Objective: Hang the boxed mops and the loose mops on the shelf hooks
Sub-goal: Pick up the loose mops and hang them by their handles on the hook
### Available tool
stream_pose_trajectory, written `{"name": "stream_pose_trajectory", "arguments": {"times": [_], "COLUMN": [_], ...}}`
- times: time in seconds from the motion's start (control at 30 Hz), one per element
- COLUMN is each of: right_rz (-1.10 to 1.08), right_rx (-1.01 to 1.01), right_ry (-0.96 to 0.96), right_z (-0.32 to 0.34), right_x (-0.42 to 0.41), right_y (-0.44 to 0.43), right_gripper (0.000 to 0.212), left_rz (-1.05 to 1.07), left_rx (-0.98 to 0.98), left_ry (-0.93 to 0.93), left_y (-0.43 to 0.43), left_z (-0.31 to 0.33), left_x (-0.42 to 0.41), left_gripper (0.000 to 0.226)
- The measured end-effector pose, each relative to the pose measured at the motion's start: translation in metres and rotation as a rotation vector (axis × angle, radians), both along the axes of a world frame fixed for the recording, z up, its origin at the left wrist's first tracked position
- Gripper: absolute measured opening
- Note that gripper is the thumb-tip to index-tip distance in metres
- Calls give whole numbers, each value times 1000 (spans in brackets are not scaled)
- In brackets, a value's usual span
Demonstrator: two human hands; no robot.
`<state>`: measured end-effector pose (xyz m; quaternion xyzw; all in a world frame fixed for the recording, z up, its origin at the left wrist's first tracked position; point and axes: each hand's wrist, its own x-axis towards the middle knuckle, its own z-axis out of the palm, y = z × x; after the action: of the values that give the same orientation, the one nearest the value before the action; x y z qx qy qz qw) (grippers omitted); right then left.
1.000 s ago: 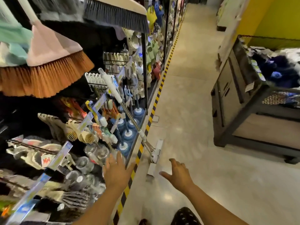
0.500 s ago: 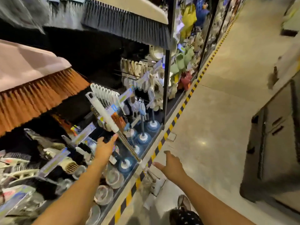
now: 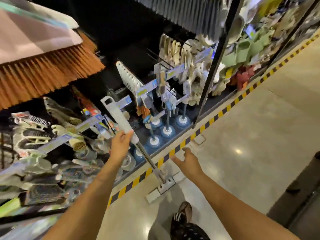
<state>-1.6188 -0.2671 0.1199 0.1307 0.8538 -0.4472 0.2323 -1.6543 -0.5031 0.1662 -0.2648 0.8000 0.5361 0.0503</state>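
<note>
Left grip (image 3: 121, 144) is wrapped round the white handle of the mop (image 3: 119, 118), which leans on the shelf (image 3: 210, 80) with its head on the floor (image 3: 242, 144). Right grip (image 3: 188, 161) is open, fingers spread, just beside the pole.

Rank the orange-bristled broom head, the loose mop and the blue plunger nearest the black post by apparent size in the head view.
1. orange-bristled broom head: largest, though it looks closest to the camera, which inflates it.
2. loose mop: about as long, far thinner.
3. blue plunger: smallest.
</note>
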Motion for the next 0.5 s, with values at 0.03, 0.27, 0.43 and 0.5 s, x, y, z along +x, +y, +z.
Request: {"name": "stream_pose_trajectory", "arguments": {"times": [0.03, 0.27, 0.43, 0.5], "right_rz": [32, 428, 521, 507], "right_rx": [-30, -88, -146, -176], "right_ry": [-7, 40, 103, 162], "right_z": [4, 20, 30, 42], "right_x": [3, 35, 79, 99], "right_y": [-8, -62, -80, -88], "right_gripper": [69, 52, 34, 28], "left_rz": [-27, -41, 55, 81], "left_rx": [28, 44, 132, 139], "left_ry": [5, 75, 195, 241], "left_y": [9, 50, 38, 31], "left_z": [4, 12, 15, 26], "left_x": [19, 120, 173, 192], "left_gripper": [19, 22, 25, 17]}}
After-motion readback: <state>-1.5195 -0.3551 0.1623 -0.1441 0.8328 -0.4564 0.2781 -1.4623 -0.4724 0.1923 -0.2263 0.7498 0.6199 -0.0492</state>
